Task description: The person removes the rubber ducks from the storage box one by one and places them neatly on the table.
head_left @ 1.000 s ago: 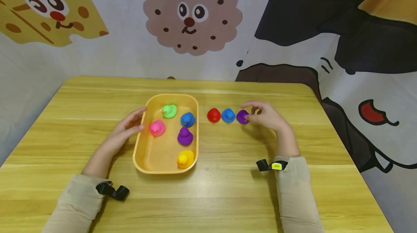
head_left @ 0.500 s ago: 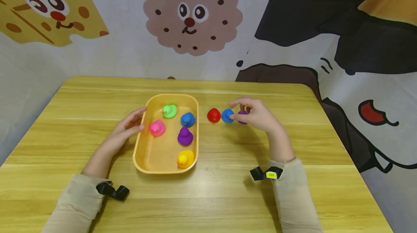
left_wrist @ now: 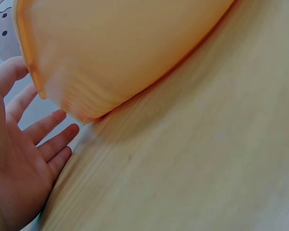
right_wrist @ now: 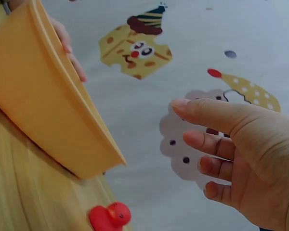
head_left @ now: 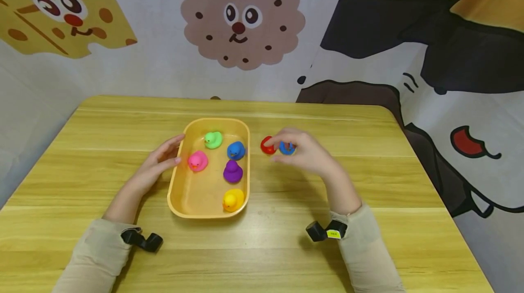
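Observation:
The left hand [head_left: 149, 168] touches the left rim of a yellow-orange tray [head_left: 173, 193], its fingers loosely extended. Inside the tray are a green duck [head_left: 213, 140], a pink duck [head_left: 198, 161], a blue duck [head_left: 235, 150], a purple duck [head_left: 233, 171] and a yellow duck [head_left: 233, 200]. Right of the tray, the right hand [head_left: 309, 154] hovers over a small row with its fingers spread, holding nothing. Below its fingertips lie a red duck [head_left: 268, 145] and a second blue duck [head_left: 287, 149], both partly covered; the purple duck beside them is hidden. In the right wrist view the red duck [right_wrist: 110, 217] stands near the tray.
The wooden table [head_left: 262, 247] has a cloth backdrop [head_left: 155, 74] with cartoon figures behind its far edge. A black wrist strap with a small camera sits on the left sleeve [head_left: 92, 252] and another on the right sleeve [head_left: 368, 247].
The right hand has moved left along the row, from the purple duck over the blue duck to the red duck. The left hand and the tray have stayed in place.

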`<action>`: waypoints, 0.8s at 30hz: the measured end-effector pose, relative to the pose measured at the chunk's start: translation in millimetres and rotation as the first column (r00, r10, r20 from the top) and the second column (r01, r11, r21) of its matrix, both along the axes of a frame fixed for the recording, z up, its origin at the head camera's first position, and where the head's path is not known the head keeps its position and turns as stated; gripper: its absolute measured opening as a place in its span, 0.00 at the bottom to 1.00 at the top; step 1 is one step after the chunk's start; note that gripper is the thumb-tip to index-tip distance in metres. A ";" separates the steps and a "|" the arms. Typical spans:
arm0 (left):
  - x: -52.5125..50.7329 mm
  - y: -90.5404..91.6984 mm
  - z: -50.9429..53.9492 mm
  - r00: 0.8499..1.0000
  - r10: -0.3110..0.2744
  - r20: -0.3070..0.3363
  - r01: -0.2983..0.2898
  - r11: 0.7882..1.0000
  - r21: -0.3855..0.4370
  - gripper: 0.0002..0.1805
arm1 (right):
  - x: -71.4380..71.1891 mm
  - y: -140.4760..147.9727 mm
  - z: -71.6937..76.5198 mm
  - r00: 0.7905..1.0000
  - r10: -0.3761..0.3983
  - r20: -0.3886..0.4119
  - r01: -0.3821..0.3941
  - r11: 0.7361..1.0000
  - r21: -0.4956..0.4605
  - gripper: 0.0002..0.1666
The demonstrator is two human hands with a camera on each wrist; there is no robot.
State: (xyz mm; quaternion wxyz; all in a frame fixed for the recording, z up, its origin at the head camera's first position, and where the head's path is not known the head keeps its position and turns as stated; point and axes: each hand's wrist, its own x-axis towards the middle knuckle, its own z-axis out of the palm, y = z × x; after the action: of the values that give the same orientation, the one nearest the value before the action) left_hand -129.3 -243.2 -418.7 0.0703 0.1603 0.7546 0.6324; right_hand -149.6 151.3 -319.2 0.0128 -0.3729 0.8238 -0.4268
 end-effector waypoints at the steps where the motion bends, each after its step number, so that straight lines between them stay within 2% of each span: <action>1: 0.2 0.2 0.3 1.000 0.000 -0.001 0.000 1.000 -0.001 0.31 | 1.3 -2.3 -0.2 1.000 0.008 -0.006 -0.008 1.000 0.002 0.18; 10: 1.0 1.6 1.0 1.000 0.003 0.005 -0.003 1.000 0.001 0.31 | 12.4 -20.0 -0.9 0.998 0.049 -0.028 -0.046 0.995 0.083 0.18; 14: 0.7 1.4 0.7 1.000 0.002 0.004 -0.002 1.000 -0.002 0.31 | 17.1 -28.5 -3.0 0.994 0.085 -0.071 -0.074 0.987 0.141 0.19; 18: 0.2 0.4 -0.4 1.000 0.011 0.010 -0.011 1.000 -0.016 0.31 | 21.6 -37.2 -3.6 0.990 0.118 -0.071 -0.103 0.976 0.194 0.19; 24: -0.6 -0.7 -2.0 1.000 0.017 0.011 -0.017 0.999 -0.028 0.32 | 29.1 -47.9 -5.1 0.990 0.102 -0.100 -0.068 0.953 0.297 0.21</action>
State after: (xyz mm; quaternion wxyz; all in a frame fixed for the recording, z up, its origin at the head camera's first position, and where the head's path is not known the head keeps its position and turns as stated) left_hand -129.8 -243.9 -420.8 0.0712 0.1493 0.7643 0.6233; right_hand -120.5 103.4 -324.3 0.0393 -0.4255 0.8605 -0.2773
